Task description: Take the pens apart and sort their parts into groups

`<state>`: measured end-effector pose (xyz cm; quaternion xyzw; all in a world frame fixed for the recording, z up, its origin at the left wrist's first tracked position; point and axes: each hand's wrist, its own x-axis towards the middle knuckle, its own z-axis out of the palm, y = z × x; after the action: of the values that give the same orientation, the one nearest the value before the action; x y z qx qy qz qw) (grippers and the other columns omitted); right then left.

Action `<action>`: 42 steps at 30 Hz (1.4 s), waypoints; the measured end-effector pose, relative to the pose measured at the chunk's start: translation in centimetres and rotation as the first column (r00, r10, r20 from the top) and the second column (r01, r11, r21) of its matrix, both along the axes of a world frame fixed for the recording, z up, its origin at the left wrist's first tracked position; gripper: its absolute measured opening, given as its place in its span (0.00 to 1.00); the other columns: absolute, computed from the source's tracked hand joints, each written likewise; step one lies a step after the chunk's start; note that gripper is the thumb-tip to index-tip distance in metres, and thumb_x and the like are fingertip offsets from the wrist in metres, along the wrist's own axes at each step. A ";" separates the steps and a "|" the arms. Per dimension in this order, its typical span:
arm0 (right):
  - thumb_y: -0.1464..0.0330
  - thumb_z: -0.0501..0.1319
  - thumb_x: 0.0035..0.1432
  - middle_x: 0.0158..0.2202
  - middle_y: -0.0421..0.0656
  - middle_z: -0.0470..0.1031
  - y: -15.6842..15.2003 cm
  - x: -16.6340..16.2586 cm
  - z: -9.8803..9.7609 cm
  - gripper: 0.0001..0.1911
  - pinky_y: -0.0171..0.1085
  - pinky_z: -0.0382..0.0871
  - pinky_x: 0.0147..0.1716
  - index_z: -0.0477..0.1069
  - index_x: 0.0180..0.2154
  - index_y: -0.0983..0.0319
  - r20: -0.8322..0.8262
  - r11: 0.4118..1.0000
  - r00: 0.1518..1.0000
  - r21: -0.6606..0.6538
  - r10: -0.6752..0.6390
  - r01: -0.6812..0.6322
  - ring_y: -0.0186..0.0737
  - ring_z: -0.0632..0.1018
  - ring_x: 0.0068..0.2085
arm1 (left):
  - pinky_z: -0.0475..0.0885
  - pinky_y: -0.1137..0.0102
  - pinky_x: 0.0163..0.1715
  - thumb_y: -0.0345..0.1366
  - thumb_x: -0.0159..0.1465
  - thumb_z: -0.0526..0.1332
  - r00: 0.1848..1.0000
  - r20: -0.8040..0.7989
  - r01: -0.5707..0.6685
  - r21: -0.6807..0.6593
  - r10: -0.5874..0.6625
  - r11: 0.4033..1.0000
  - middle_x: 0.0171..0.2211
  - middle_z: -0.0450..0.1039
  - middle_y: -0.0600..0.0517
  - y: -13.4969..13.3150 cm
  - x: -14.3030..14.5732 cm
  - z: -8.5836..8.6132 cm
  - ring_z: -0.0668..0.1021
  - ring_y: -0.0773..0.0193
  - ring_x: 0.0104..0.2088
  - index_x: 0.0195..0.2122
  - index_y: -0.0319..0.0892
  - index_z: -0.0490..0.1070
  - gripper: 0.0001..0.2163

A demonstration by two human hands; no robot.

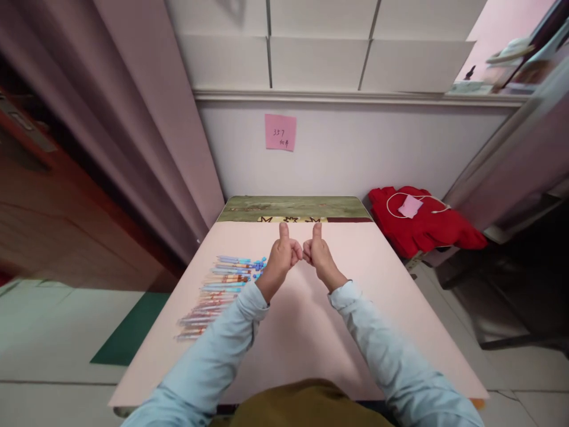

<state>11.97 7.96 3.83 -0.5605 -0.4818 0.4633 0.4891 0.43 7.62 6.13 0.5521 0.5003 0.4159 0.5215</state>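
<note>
Both of my hands are raised over the table, side by side, with thumbs pointing up. My left hand (283, 258) has its fingers curled in, and nothing shows in it. Likewise, my right hand (320, 255) is curled into a fist with no object visible in it. Their knuckles nearly meet in the middle. To the left of my left hand lies a row of pens (222, 290), in blue, brown and pinkish tones, some with small decorated blue ends. My left forearm covers part of the row.
A pale pink sheet (355, 362) covers most of the table, leaving a green patterned strip (249, 206) at the back. A pink note (280, 133) is stuck to the wall. Red cloth (391, 222) with a white cord lies at right. Curtains (146, 118) hang at left.
</note>
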 end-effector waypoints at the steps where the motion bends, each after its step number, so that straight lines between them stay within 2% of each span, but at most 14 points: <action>1: 0.39 0.32 0.62 0.10 0.39 0.56 0.5 -0.1 0.0 0.41 0.35 0.52 0.18 0.53 0.11 0.58 -0.002 1.000 1.000 -0.012 0.012 -0.012 0.32 0.59 0.15 | 0.54 0.71 0.16 0.63 0.65 0.30 1.000 -0.003 0.005 -0.016 -0.005 1.000 0.09 0.54 0.54 0.7 0.3 -0.1 0.59 0.70 0.12 0.13 0.43 0.63 0.39; 8: 0.36 0.33 0.60 0.10 0.40 0.59 3.9 -0.6 -0.5 0.41 0.34 0.53 0.18 0.54 0.11 0.58 -0.021 0.996 0.997 -0.051 0.072 -0.073 0.32 0.62 0.15 | 0.53 0.71 0.15 0.67 0.62 0.29 0.999 0.001 0.032 -0.109 -0.032 0.994 0.10 0.57 0.52 4.7 0.3 -0.8 0.62 0.69 0.12 0.12 0.43 0.62 0.40; 14: 0.36 0.32 0.60 0.10 0.39 0.58 5.9 -0.9 -0.9 0.41 0.34 0.52 0.17 0.53 0.12 0.58 -0.107 0.988 0.988 -0.093 0.110 -0.120 0.31 0.61 0.14 | 0.48 0.72 0.15 0.68 0.61 0.29 0.998 0.050 0.041 -0.183 -0.032 0.982 0.10 0.60 0.51 6.4 -0.3 -1.5 0.58 0.70 0.11 0.14 0.42 0.63 0.40; 26: 0.37 0.33 0.61 0.10 0.40 0.59 6.7 -0.6 -1.4 0.41 0.34 0.51 0.17 0.53 0.12 0.58 -0.105 0.990 0.990 -0.098 0.094 -0.104 0.32 0.60 0.14 | 0.49 0.72 0.15 0.68 0.61 0.31 0.997 0.072 0.045 -0.191 -0.031 0.981 0.11 0.61 0.50 7.2 0.0 -1.7 0.59 0.70 0.11 0.14 0.42 0.63 0.39; 33: 0.38 0.35 0.61 0.10 0.40 0.59 6.5 -0.8 -0.8 0.40 0.35 0.52 0.17 0.53 0.11 0.58 -0.103 0.990 0.991 -0.100 0.091 -0.102 0.32 0.60 0.14 | 0.52 0.71 0.16 0.65 0.63 0.29 0.999 0.024 0.047 -0.174 -0.044 0.984 0.11 0.61 0.51 7.4 0.0 -1.6 0.61 0.69 0.12 0.14 0.43 0.62 0.38; 35: 0.39 0.40 0.62 0.10 0.39 0.59 6.0 -0.7 -1.4 0.38 0.35 0.54 0.18 0.54 0.12 0.58 -0.079 0.987 0.989 -0.091 0.125 -0.132 0.33 0.62 0.15 | 0.56 0.71 0.18 0.62 0.65 0.30 0.997 -0.030 0.063 -0.112 -0.067 0.992 0.13 0.63 0.51 6.6 -0.4 -1.7 0.63 0.68 0.14 0.15 0.43 0.63 0.37; 38: 0.44 0.49 0.63 0.13 0.39 0.65 4.8 -0.3 -4.0 0.33 0.35 0.58 0.22 0.62 0.16 0.59 0.056 0.984 0.983 -0.043 0.176 -0.173 0.35 0.67 0.18 | 0.62 0.70 0.24 0.56 0.68 0.42 0.970 -0.224 0.114 0.097 -0.090 0.989 0.19 0.69 0.50 3.3 -2.0 -2.8 0.70 0.65 0.21 0.21 0.42 0.67 0.29; 40: 0.50 0.54 0.62 0.18 0.40 0.71 4.0 -0.4 -6.3 0.26 0.35 0.61 0.25 0.69 0.21 0.61 0.235 0.990 0.962 -0.011 0.137 -0.138 0.36 0.70 0.22 | 0.62 0.69 0.26 0.50 0.68 0.50 0.900 -0.432 0.158 0.200 -0.058 0.967 0.22 0.71 0.51 -0.3 -3.6 -4.4 0.72 0.63 0.24 0.24 0.42 0.68 0.21; 42: 0.56 0.58 0.61 0.24 0.41 0.76 3.5 -1.0 -8.2 0.17 0.36 0.64 0.29 0.74 0.29 0.61 0.396 0.990 0.909 0.008 0.128 -0.143 0.39 0.74 0.26 | 0.62 0.68 0.27 0.43 0.69 0.51 0.801 -0.587 0.288 0.203 -0.119 0.936 0.24 0.72 0.50 -4.3 -5.5 -6.4 0.72 0.63 0.25 0.25 0.43 0.67 0.17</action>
<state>11.01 11.50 -4.39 -0.5985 -0.6164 0.3647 0.3590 -5.03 3.30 -0.22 0.7698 0.5048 0.2410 0.3075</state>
